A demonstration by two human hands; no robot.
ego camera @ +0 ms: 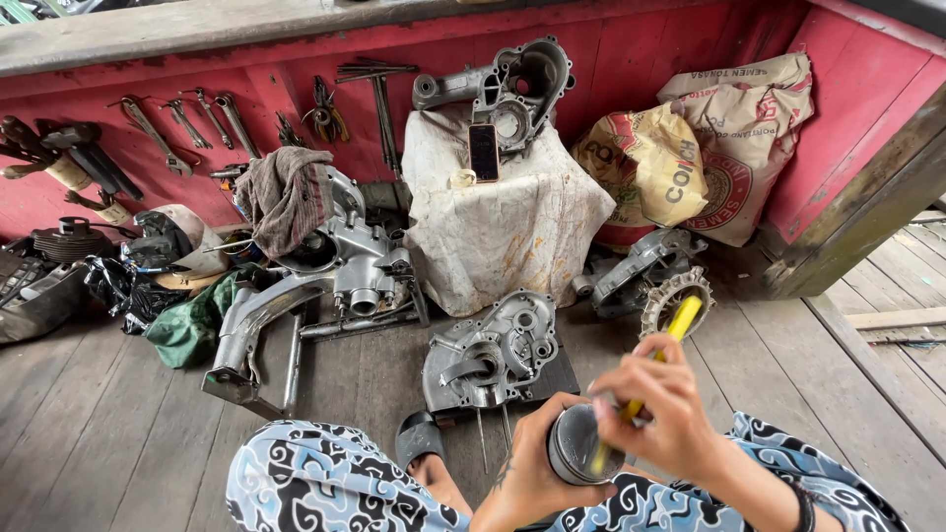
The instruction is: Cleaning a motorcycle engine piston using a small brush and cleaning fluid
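The left hand (532, 471) cups a metal piston (576, 445) steady at 6 o'clock; the right hand (658, 404) grips a yellow-handled tool (670, 340), tip against the piston's face. An engine casing (491, 355) lies at 12 o'clock of the hands.

Two printed sacks (709, 138), three wrenches (187, 123), one yellow-handled tool (670, 340)

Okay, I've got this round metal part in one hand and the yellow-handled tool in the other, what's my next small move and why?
Probably keep the left hand steady and ease the yellow-handled tool slowly around: the right hand already has its tip down in the round metal part.
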